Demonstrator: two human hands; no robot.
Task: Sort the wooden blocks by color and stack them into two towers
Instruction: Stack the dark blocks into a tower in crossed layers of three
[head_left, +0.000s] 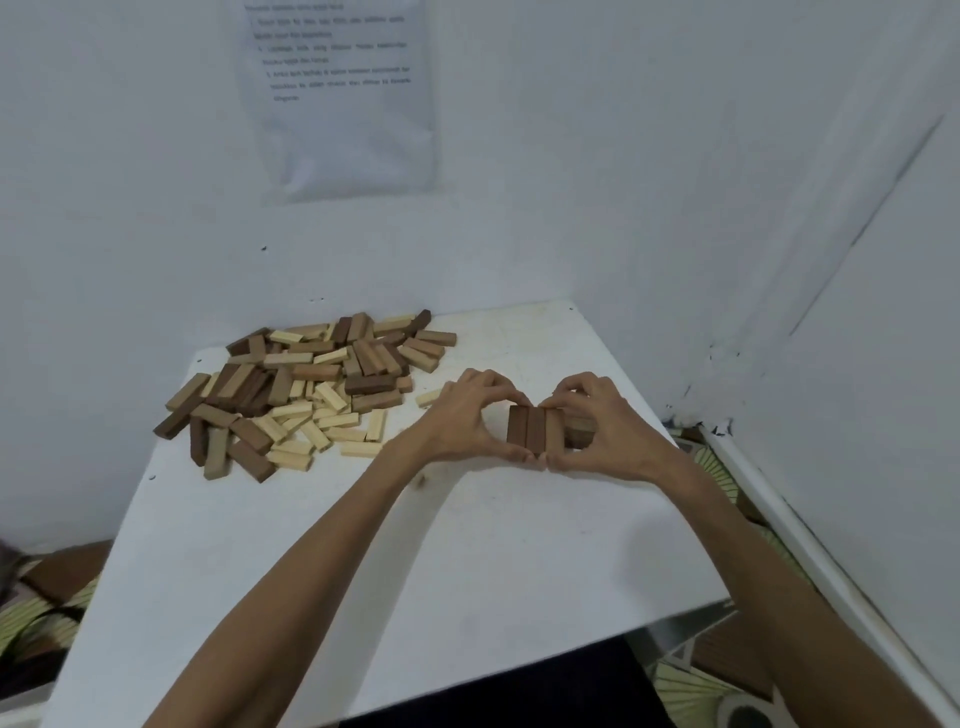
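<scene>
A low stack of dark brown blocks (535, 428) stands at the right of the white table (467, 545); its top layer is three blocks side by side, with a lower layer showing at its right. My left hand (470, 421) curls round the stack's left side, fingers at the far end and thumb at the near end. My right hand (602, 428) curls round the right side the same way, and the two thumbs meet at the front. A loose pile of mixed dark, mid-brown and pale blocks (306, 389) lies at the table's back left.
A single pale block (430, 397) lies between the pile and my left hand. White walls close in behind and on the right, with a printed sheet (337, 93) taped up. The table's edges drop to a patterned floor mat (727, 691).
</scene>
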